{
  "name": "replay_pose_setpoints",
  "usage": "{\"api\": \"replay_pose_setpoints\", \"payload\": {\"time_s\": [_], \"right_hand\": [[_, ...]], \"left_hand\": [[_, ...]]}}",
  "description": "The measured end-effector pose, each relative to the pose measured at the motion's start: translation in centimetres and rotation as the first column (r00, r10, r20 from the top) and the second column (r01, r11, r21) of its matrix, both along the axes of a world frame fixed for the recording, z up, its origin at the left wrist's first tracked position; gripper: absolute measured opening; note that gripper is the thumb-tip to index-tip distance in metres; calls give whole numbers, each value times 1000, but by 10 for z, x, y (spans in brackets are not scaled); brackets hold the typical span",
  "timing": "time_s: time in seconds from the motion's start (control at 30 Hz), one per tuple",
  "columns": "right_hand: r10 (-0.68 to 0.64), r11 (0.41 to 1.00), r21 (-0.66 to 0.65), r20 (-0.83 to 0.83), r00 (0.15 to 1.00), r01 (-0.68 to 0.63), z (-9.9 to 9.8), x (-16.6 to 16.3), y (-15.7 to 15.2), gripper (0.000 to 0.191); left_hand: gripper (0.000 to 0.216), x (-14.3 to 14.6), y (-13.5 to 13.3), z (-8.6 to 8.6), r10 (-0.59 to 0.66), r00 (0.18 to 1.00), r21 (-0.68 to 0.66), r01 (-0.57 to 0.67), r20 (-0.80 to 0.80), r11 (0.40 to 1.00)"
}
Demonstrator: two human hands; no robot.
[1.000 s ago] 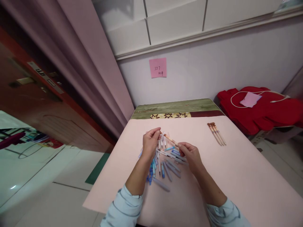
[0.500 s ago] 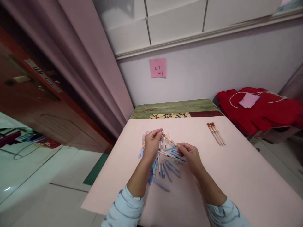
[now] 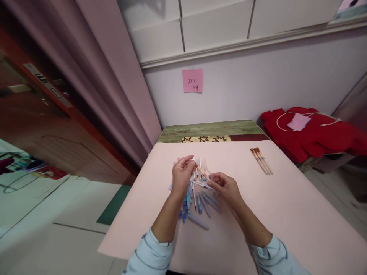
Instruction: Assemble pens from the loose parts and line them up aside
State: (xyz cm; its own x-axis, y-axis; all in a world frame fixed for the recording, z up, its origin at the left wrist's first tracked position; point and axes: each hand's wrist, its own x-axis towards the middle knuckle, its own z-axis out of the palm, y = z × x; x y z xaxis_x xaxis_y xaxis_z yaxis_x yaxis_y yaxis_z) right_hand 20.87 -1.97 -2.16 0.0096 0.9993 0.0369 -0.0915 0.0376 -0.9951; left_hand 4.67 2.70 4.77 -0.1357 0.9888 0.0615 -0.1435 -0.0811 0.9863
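Observation:
Between my two hands a slim pen (image 3: 201, 170) with an orange-and-cream barrel is held at a slant above the table. The fingertips of my left hand (image 3: 183, 172) pinch its upper end, hiding the tip. My right hand (image 3: 225, 186) grips the lower end between thumb and fingers. Beneath them spreads a loose pile of pen parts: blue and grey-blue barrels (image 3: 198, 221), white refills with dark tips (image 3: 195, 198), dark blue pieces (image 3: 184, 214) and pale pink pieces partly behind my left hand.
Three similar pens (image 3: 261, 161) with brown tops lie side by side at the right. Pale paper (image 3: 286, 214) covers the table. Red cloth (image 3: 315, 133) with a white cable is beyond its right edge. A pink note (image 3: 192, 81) hangs on the wall; a curtain (image 3: 114, 76) hangs at left.
Both hands still hold the pen. My right hand has shifted slightly left, closer to my left hand, so less of the barrel shows. The view has moved a little.

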Motion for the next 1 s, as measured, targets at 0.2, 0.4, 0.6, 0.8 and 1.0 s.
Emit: {"api": "replay_pose_setpoints", "payload": {"time_s": [0.2,0.4,0.6,0.8,1.0], "right_hand": [[-76,997,33,67,995,74,-3,-11,-6,35],[-117,991,78,130,985,107,-5,-19,-8,32],[-134,987,113,231,964,110,-6,-19,-6,26],[-245,953,268,399,884,143,-3,-19,-2,18],[-288,952,168,206,935,256,2,-8,0,25]], "left_hand": [[25,-4,-6,-4,5,1000,61,-4,-14,998],[22,-5,-7,-9,14,999,88,-11,-32,996],[24,-9,-5,-12,4,997,86,3,-80,996],[31,-11,-7,-8,4,986,120,17,-167,993],[49,-32,-13,4,69,966,162,-29,-247,986]]}}
